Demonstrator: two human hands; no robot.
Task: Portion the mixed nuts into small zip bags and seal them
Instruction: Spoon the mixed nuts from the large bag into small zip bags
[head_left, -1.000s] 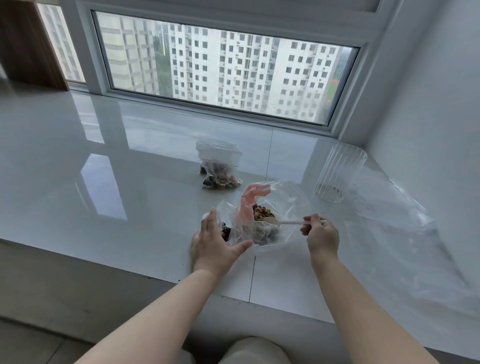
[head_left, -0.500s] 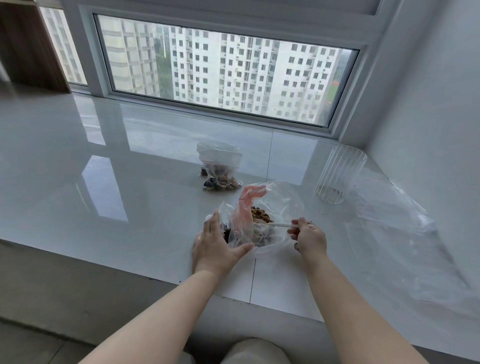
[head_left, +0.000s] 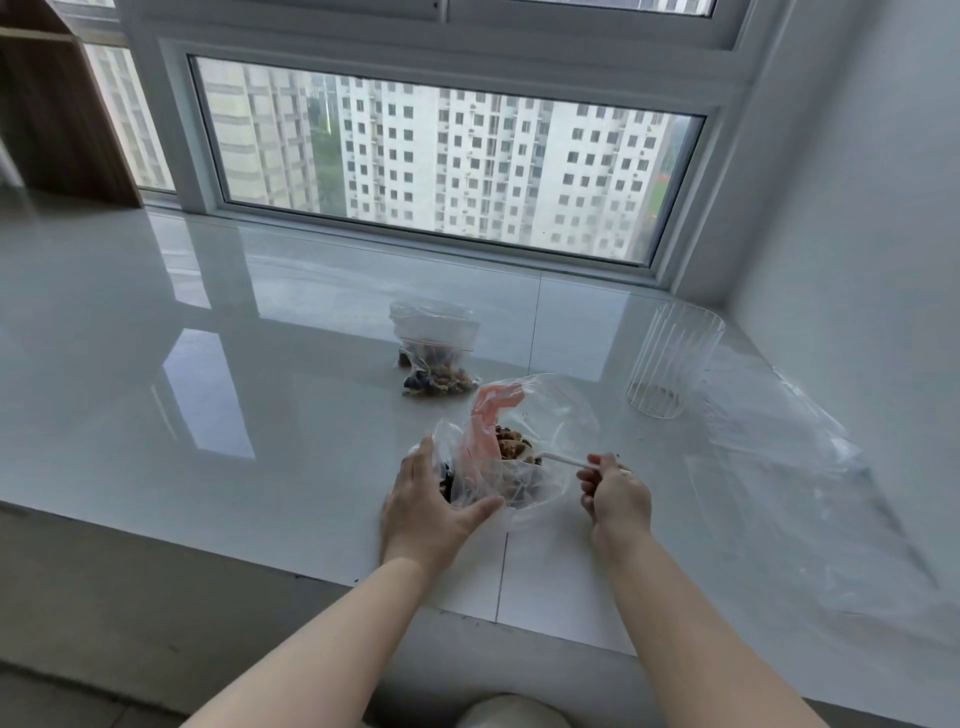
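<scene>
A large clear bag of mixed nuts (head_left: 550, 415) with a pink strip at its mouth lies open on the white sill. My left hand (head_left: 431, 506) grips its near left side together with crumpled clear plastic. My right hand (head_left: 615, 493) pinches the handle of a white plastic spoon (head_left: 558, 458), whose bowl sits inside the bag heaped with nuts. Behind it stands a small zip bag (head_left: 436, 353) with nuts at its bottom, untouched.
A ribbed clear glass (head_left: 672, 358) stands at the back right. A big sheet of clear plastic (head_left: 789, 467) spreads along the right wall. The glossy sill (head_left: 208, 395) drops off at its front edge just below my wrists. A window frame closes the back.
My right hand pushed the spoon leftward deeper into the nut bag, then drew back slightly with nuts on the spoon. My left hand kept its hold. The view tilted upward.
</scene>
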